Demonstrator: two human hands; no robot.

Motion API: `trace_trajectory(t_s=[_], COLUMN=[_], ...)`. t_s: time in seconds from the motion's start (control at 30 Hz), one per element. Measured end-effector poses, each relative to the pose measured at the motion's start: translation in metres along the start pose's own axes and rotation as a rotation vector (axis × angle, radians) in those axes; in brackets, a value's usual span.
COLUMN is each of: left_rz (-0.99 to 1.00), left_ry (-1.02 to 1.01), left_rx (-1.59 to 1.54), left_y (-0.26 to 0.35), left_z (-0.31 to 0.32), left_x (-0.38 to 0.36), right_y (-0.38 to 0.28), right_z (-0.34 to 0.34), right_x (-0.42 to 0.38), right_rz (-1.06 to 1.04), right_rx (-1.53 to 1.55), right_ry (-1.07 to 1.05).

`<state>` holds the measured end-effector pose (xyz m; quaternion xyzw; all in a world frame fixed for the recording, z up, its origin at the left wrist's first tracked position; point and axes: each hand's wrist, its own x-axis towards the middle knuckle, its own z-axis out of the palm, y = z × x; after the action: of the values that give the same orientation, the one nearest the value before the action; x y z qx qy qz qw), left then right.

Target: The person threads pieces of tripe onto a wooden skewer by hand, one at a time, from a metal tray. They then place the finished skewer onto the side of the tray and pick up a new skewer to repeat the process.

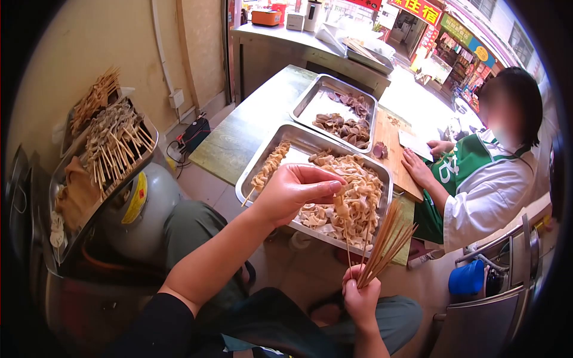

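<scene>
My left hand is pinched on a pale, wrinkled strip of meat, which sits at the upper end of a thin skewer. Lower down, my right hand is wrapped round a bundle of bamboo skewers and the lower end of that skewer. Behind my hands, a metal tray holds a heap of similar cut strips. Along its left side lie threaded skewers. My left hand covers part of this tray.
Farther back, a second metal tray holds dark meat slices. At right, a person in a green apron holds a cleaver over a wooden board. Finished skewers fill a tray at left, above a gas cylinder.
</scene>
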<state>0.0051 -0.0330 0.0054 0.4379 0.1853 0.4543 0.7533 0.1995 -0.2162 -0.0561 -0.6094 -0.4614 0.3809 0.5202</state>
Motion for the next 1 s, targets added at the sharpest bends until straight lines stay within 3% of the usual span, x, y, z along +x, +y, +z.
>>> trace_trajectory(t_s=[0.33, 0.37, 0.5, 0.67, 1.0], left_rz=[-0.084, -0.084, -0.086, -0.045, -0.087], left_ry=[-0.094, -0.094, -0.098, -0.051, -0.006], left_rx=[0.143, 0.143, -0.054, -0.257, -0.182], left_y=[-0.001, -0.004, -0.013, -0.022, -0.018], left_z=[-0.008, -0.009, -0.001, 0.013, 0.012], left_x=[0.002, 0.003, 0.005, 0.001, 0.001], right_y=[-0.005, -0.009, -0.010, -0.009, -0.008], right_z=[-0.001, -0.002, -0.004, 0.006, 0.009], right_x=[0.000, 0.000, 0.003, 0.000, 0.000], right_rz=[0.034, 0.122, 0.284, 0.295, 0.314], right_rx=[0.001, 0.116, 0.426, 0.475, 0.488], right_ry=[-0.057, -0.108, -0.240, -0.257, -0.237])
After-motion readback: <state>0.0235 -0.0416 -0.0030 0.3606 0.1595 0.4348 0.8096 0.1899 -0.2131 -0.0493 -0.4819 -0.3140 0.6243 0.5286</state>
